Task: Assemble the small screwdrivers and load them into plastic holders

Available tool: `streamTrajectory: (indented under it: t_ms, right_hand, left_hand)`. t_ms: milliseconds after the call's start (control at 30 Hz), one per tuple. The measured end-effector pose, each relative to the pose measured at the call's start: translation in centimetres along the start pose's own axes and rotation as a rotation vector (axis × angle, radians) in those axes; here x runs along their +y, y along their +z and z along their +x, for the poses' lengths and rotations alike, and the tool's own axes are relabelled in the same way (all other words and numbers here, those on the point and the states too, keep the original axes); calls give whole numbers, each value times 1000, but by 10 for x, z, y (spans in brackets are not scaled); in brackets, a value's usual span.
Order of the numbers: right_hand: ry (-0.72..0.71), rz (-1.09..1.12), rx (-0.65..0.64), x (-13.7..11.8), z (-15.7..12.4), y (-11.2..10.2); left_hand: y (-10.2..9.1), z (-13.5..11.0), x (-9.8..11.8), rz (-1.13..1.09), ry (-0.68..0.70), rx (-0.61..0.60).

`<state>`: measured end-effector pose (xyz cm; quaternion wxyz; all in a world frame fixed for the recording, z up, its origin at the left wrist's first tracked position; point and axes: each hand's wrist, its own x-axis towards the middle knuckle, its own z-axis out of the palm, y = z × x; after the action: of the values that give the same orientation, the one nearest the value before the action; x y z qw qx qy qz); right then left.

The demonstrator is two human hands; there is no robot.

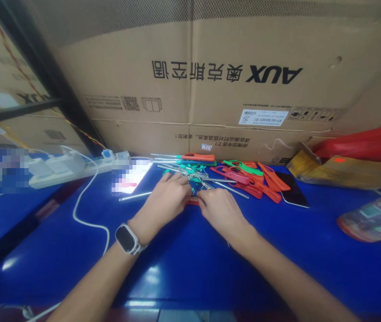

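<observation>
My left hand [172, 193], with a smartwatch [126, 238] on its wrist, is closed with its fingertips at a red lighter casing [193, 201]. From the other side, my right hand [222, 210] pinches the same casing; most of it is hidden by the fingers. Just beyond my hands lie a stick lighter with an orange handle [197, 157], several metal lighter tubes [232, 189] and small green parts [193, 171]. Right of these is a loose pile of lighter casings, among them a green casing [249, 167] and an orange casing [274, 177].
A lit phone [134, 175] lies to the left, a dark phone [293, 192] to the right. A power strip [76, 172] with a white cable [79, 203] is at left. A large cardboard box [126, 53] walls off the back. A plastic jar [374, 214] lies at right on the blue table [183, 273].
</observation>
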<state>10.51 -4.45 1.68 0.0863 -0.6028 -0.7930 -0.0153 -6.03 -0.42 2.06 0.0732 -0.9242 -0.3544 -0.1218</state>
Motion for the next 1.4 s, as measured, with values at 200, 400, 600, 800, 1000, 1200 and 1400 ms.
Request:
streamTrajectory:
  t_ms: [200, 400, 600, 800, 1000, 1200, 1400]
  right_hand:
    - [-40, 114, 61, 8, -1, 7]
    - [-231, 318, 238, 26, 3, 21]
    - [-185, 475, 212, 21, 7, 34]
    - [-263, 368, 142, 6, 15, 40]
    - [-304, 376, 102, 12, 17, 45]
    - [-306, 452, 120, 18, 16, 52]
    - [-314, 502, 97, 22, 15, 54]
  left_hand:
    - [0, 0, -11, -167, 20, 57]
    - [-1, -3, -21, -307, -10, 76]
    - [-5, -10, -38, -446, -80, 229]
    - [1, -14, -51, -490, -159, 139]
    - [10, -14, -48, -513, -124, -71]
    - [8, -13, -39, -374, -203, -151]
    - [6, -12, -35, -321, -202, -204]
